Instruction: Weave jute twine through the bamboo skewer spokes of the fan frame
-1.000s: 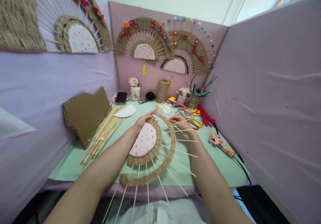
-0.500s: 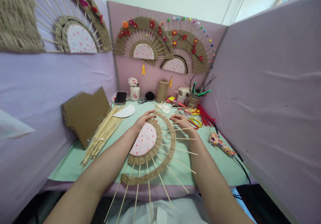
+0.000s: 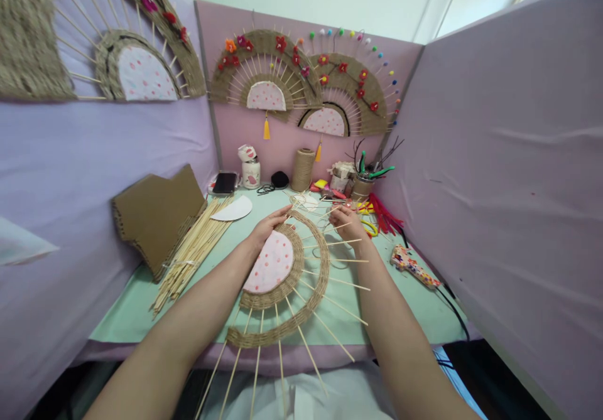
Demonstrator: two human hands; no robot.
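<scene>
A half-round woven fan frame stands tilted over the table, its thin sticks spreading right and downward. Pink-dotted white cloth covers its centre, with an inner and an outer band of brown twine woven round it. My left hand is closed on the fan's far end, thumb and fingers gripping near the sticks. Beyond the outer band, my right hand is pinched on thin twine, whose loose loops hang beside the fan. The strand at the fingertips is hard to see.
A bundle of sticks and cardboard lie left, by a white half-disc. Behind stand a twine spool and a tool can. Scissors and a patterned glue gun lie right. Finished fans hang behind.
My right hand has moved slightly away from the fan, right and outward, its fingers drawing together. My left hand and the fan have barely moved. The view has shifted a little.
</scene>
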